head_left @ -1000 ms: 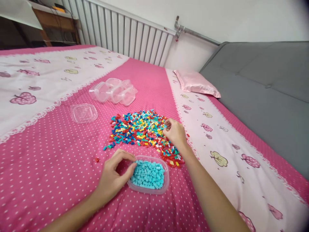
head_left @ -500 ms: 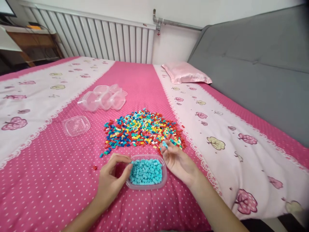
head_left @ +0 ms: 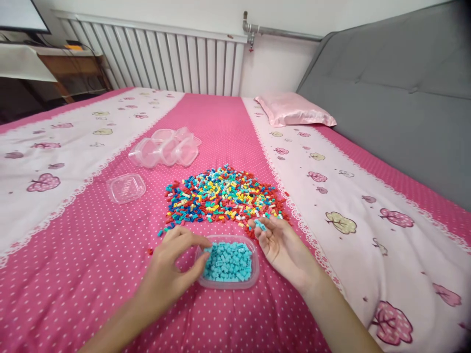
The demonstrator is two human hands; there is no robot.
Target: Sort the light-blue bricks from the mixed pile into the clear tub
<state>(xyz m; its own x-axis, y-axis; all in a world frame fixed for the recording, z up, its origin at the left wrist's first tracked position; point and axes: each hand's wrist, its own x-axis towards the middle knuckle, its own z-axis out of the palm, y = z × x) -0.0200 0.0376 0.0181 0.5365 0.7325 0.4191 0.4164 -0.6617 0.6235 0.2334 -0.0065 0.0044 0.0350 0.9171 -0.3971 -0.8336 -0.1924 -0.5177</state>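
A clear plastic container (head_left: 255,274) holds many small turquoise toy bricks (head_left: 230,262). My left hand (head_left: 178,260) is at its left rim, thumb and forefinger pinched close together over the bricks. Whether a brick is between those fingertips I cannot make out. To the right of the container, my right hand (head_left: 285,250) is turned palm up with curled fingers, holding turquoise bricks (head_left: 260,225) at the fingertips. Just beyond both hands spreads a pile of mixed toy bricks (head_left: 224,196) in red, blue, yellow, green, white and turquoise.
A clear lid (head_left: 127,189) lies left of the pile, with several clear containers (head_left: 165,148) grouped behind it. One stray red brick (head_left: 150,251) is near my left hand. The pink bedspread (head_left: 209,117) carries everything. A pillow (head_left: 294,110) lies by the grey headboard (head_left: 397,93).
The whole view has shifted, so things sit slightly further right. My left fingertips reach a little further over the container. My right hand has opened slightly, showing the turquoise bricks more plainly.
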